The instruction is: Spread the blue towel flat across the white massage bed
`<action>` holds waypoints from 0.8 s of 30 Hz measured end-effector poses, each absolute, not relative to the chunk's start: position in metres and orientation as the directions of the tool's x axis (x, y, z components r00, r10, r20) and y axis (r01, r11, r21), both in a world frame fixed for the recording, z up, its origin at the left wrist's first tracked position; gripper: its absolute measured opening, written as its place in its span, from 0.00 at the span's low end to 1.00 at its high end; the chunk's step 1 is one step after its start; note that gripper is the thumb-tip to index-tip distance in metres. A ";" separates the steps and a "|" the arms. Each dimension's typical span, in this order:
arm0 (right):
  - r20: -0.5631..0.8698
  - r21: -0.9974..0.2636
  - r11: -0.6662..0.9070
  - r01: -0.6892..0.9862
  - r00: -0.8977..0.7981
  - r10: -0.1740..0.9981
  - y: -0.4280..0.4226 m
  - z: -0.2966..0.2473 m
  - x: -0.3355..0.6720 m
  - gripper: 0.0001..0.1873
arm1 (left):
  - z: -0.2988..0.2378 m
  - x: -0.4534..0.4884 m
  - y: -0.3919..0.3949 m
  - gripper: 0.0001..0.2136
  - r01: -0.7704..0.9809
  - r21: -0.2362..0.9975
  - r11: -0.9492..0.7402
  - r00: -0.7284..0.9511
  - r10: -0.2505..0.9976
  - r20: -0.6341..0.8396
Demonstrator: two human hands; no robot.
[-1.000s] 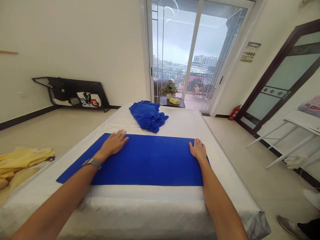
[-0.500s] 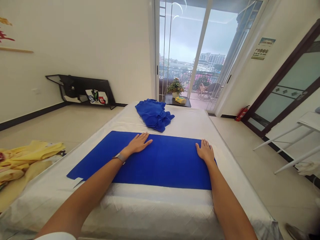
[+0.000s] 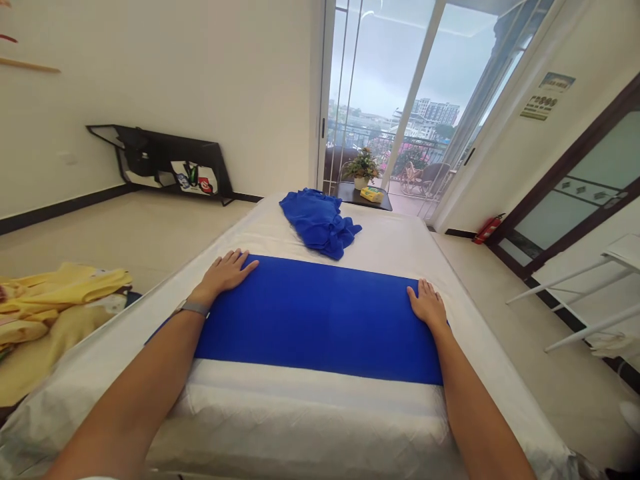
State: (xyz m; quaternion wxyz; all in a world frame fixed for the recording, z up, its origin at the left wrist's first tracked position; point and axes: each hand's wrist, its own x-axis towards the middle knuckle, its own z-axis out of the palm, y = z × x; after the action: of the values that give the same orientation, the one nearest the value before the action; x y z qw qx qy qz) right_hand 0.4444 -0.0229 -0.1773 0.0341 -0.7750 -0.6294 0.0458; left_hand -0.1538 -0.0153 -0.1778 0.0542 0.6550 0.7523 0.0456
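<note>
A flat, smooth blue cloth (image 3: 320, 320), folded into a long shape, lies across the near part of the bed (image 3: 310, 413). At its far left corner my left hand (image 3: 225, 272) rests palm down, fingers stretched out. My right hand (image 3: 428, 301) lies flat on the far right corner, with the fingers reaching the cloth's edge. Part of the cloth's left end is hidden beneath my left forearm. Beyond it sits a crumpled blue cloth (image 3: 320, 223), which neither hand touches.
Yellow clothes (image 3: 65, 293) are heaped at the left of the bed. A small black table (image 3: 357, 194) with a potted plant (image 3: 363, 167) and a yellow packet (image 3: 371, 194) stands past the far end. To the right are a white-legged table (image 3: 590, 293) and a fire extinguisher (image 3: 487, 229).
My left hand has slid left along the folded cloth from its middle to its far left corner. My right hand stays on the right corner. The view has shifted slightly.
</note>
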 end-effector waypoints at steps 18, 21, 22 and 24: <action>-0.089 0.133 -0.203 0.970 0.216 0.972 -0.024 -0.152 0.434 0.39 | -0.180 -0.152 -0.018 0.37 0.978 0.190 0.088 -0.099 0.994 0.048; 0.025 0.261 -0.204 0.944 0.204 0.979 -0.027 -0.139 0.411 0.36 | -0.178 -0.150 -0.019 0.37 0.977 0.191 0.092 -0.101 0.994 0.042; 0.077 0.267 -0.190 0.945 0.176 0.981 -0.028 -0.136 0.397 0.34 | -0.178 -0.149 -0.019 0.37 0.978 0.187 0.092 -0.101 0.994 0.039; 0.138 0.216 -0.106 0.971 0.077 0.987 -0.032 -0.133 0.361 0.34 | -0.177 -0.149 -0.019 0.36 0.980 0.177 0.091 -0.099 0.995 0.035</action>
State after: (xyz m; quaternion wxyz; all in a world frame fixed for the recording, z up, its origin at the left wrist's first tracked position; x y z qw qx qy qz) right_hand 0.3605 -0.0317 -0.1325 -0.0337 -0.7331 -0.6678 -0.1245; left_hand -0.1490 -0.0187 -0.1771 0.0468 0.6696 0.7371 0.0775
